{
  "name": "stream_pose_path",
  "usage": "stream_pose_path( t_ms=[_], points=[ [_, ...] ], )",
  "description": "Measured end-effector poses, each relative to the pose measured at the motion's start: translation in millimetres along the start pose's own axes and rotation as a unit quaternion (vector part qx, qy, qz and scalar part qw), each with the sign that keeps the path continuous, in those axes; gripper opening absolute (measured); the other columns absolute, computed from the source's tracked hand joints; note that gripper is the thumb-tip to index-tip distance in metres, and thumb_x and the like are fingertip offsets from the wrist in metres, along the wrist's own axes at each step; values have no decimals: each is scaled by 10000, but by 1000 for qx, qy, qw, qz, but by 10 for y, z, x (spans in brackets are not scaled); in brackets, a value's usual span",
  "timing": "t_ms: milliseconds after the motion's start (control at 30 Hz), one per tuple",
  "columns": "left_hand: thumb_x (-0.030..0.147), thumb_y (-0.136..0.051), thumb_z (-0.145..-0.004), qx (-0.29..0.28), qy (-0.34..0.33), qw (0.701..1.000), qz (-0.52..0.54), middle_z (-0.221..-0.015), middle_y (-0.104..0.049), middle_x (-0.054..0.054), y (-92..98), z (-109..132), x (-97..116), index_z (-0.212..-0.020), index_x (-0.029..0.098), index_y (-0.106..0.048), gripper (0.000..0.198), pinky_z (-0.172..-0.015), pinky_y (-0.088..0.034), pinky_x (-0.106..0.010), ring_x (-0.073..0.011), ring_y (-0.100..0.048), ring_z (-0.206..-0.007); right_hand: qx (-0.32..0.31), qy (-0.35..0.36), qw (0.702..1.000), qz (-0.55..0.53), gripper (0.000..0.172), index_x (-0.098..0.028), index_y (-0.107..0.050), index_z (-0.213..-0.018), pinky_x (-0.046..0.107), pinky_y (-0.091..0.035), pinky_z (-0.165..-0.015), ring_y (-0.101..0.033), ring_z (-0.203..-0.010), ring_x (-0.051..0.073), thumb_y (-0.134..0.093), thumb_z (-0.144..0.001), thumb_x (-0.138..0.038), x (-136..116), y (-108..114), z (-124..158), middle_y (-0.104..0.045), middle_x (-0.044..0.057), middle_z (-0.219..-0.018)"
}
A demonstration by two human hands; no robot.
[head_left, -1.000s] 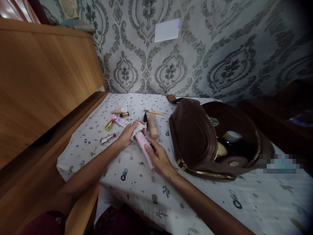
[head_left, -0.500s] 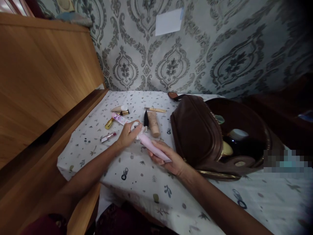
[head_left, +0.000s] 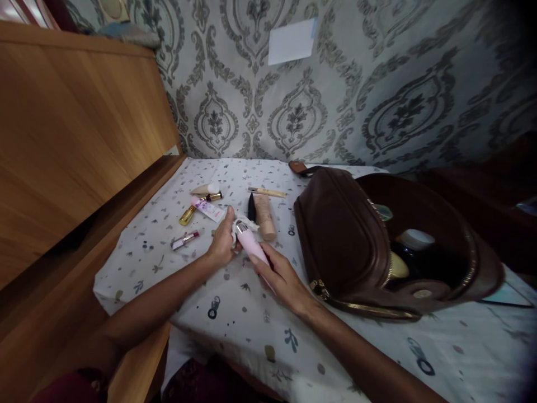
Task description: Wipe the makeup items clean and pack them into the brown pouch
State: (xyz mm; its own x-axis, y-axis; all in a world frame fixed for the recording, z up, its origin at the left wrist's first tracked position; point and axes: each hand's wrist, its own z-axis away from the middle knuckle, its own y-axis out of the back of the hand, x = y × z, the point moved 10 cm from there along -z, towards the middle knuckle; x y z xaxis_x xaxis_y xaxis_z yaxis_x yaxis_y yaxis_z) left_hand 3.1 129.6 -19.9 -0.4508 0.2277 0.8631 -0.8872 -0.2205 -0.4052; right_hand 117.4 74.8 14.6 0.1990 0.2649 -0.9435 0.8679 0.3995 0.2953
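In my right hand (head_left: 283, 275) is a pale pink cylindrical item (head_left: 253, 245) with a silver collar, tilted up and away to the left. My fingers wrap round its lower part. My left hand (head_left: 220, 245) is at its far end, thumb up, with a white tissue or cloth (head_left: 250, 223) in it that lies around the silver collar. Most of the left fingers are hidden. Just beyond the hands lie a beige tube (head_left: 264, 217) and a black pointed item (head_left: 251, 207). Left of them are a pink-and-white tube (head_left: 208, 209) and a lip gloss (head_left: 184, 240).
On the right of the patterned tablecloth (head_left: 235, 336) stands an open brown leather bag (head_left: 338, 229) with several items inside. A gold-and-black tube (head_left: 187, 215), a cream tube (head_left: 202, 190) and a slim wooden-coloured stick (head_left: 268, 192) lie farther back. A wooden cabinet (head_left: 84, 112) borders the left.
The tissue has come partly away from the pink item's top, so the silver collar now shows. My left hand has opened out a little and turned thumb up.
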Motion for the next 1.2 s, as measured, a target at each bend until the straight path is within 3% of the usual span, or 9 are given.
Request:
stream_pose_path(
  t_ms=[200, 333, 500, 600, 733, 867, 1000, 1067, 1200],
  points=[
    [748, -454, -834, 28, -92, 989, -108, -636, -573, 14, 9, 136, 67, -725, 209, -531, 556, -509, -438, -215, -139, -596, -626, 35, -8, 998, 57, 353, -202, -529, -972, 284, -413, -555, -522, -586, 164, -384, -976, -524, -35, 21, 69, -522, -16, -638],
    [692, -521, -831, -62, -160, 966, -193, -804, -666, -43, -243, 347, 166, -773, 198, -616, 507, -786, -500, -283, -211, -622, -923, 91, -14, 992, 85, 457, -197, -528, -1215, 337, -514, -644, -625, -706, 221, -319, -991, -536, 52, 113, 123, -641, 56, -753],
    [641, -645, -771, -209, -190, 932, -226, -771, -632, -22, -568, 559, 190, -816, 161, -623, 482, -733, -488, -283, -180, -580, -771, 80, 31, 991, 101, 619, -186, -351, -1474, 421, -527, -936, -607, -1149, 283, -252, -994, -564, 64, 79, 158, -608, 175, -1258],
    [590, -652, -789, -219, -192, 929, -227, -775, -614, -19, -566, 585, 244, -866, 146, -614, 452, -695, -467, -260, -157, -557, -733, 45, 53, 992, 105, 592, -187, -344, -1474, 424, -498, -996, -599, -1155, 263, -242, -1005, -535, -7, -19, 133, -605, 155, -1256],
    [490, -611, -852, -230, -248, 897, -284, -855, -619, -25, -577, 739, 503, -935, 155, -596, 346, -734, -452, -253, -162, -563, -787, 8, 134, 980, 149, 487, -161, -563, -1236, 474, -450, -1030, -572, -1160, 282, -304, -1001, -499, -224, -127, 105, -620, 160, -1219],
    [427, -623, -858, -244, -291, 783, -492, -789, -597, -4, -556, 906, 712, -897, 188, -585, 245, -662, -398, -253, -166, -539, -722, 43, 114, 980, 156, 292, -174, -616, -922, 416, -510, -829, -631, -891, 245, -472, -943, -427, -205, 36, 65, -669, 104, -944],
    [437, -640, -852, -229, -274, 641, -680, -833, -622, -18, -291, 844, 648, -931, 217, -590, 238, -664, -372, -277, -204, -554, -757, 92, 81, 986, 111, 310, -193, -553, -1139, 328, -497, -692, -607, -778, 182, -586, -856, -316, -110, 214, 36, -648, 67, -959],
    [454, -592, -891, -252, -262, 598, -715, -885, -629, -30, -165, 809, 490, -948, 216, -574, 245, -706, -398, -295, -222, -572, -816, 47, 95, 990, 89, 394, -208, -531, -1234, 306, -490, -671, -606, -806, 176, -594, -852, -284, -94, 115, 10, -644, 74, -1024],
    [488, -466, -957, -221, -306, 554, -742, -951, -604, -87, -29, 776, 309, -924, 177, -552, 325, -791, -439, -365, -253, -553, -897, -17, 93, 989, 117, 242, -177, -641, -1086, 311, -470, -718, -590, -775, 167, -626, -847, -211, -15, -57, -28, -646, 53, -909]
  ],
)
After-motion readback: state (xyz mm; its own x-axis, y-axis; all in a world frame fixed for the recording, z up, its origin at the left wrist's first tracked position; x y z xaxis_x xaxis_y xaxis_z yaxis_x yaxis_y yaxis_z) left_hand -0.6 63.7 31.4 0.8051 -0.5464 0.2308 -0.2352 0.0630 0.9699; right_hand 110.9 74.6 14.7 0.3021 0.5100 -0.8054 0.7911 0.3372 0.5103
